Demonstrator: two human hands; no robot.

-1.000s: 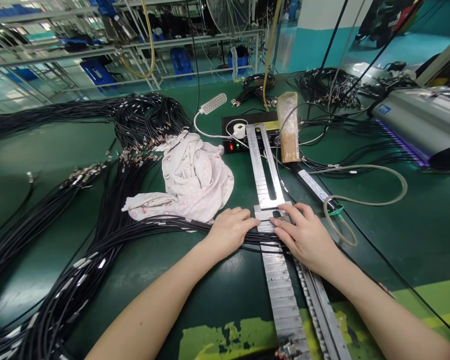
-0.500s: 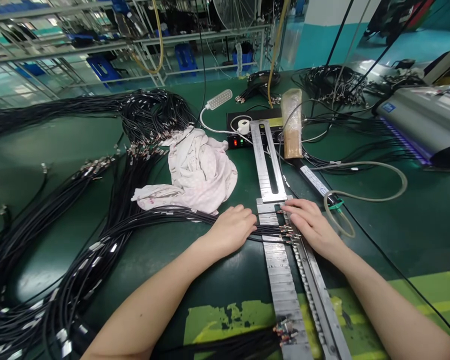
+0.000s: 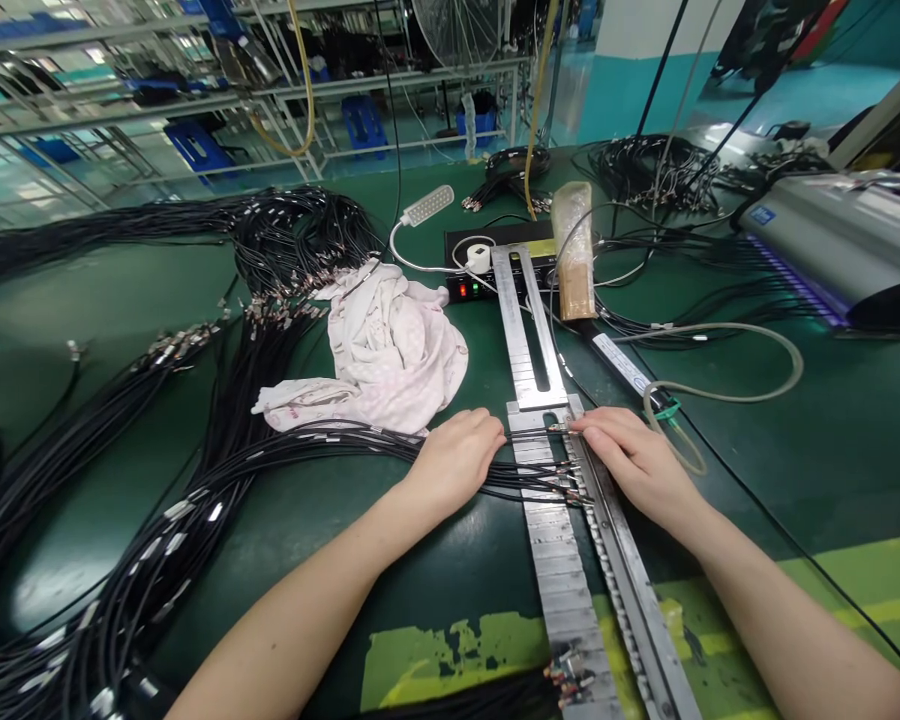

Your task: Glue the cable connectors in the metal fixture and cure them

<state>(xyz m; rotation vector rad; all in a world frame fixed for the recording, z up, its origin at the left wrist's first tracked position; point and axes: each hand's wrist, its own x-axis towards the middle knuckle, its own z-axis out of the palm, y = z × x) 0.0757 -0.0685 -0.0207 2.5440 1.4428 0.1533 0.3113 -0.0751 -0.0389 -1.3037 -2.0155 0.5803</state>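
Observation:
My left hand (image 3: 461, 455) is closed around a bundle of thin black cables (image 3: 360, 440), left of a long metal rail fixture (image 3: 562, 560). The cables run from the left across the fixture, and their metal connector ends (image 3: 574, 480) lie by its slotted strip. At the top of that strip, my right hand (image 3: 626, 455) pinches the connector end of a cable (image 3: 559, 428) between thumb and fingers. Beyond my hands a slotted metal plate (image 3: 525, 370) adjoins the fixture. Another bunch of cable ends (image 3: 570, 675) rests across the fixture's near part.
A crumpled pale cloth (image 3: 397, 350) lies behind my left hand. Large piles of black cables (image 3: 300, 240) spread over the left of the green table. Behind the fixture are a black power box (image 3: 461, 290), a plastic-wrapped tool (image 3: 574, 250) and a grey machine (image 3: 847, 250) with violet light.
The view has shifted slightly. My right fingers have closed in on a cable end at the strip's top. My left hand still grips the bundle.

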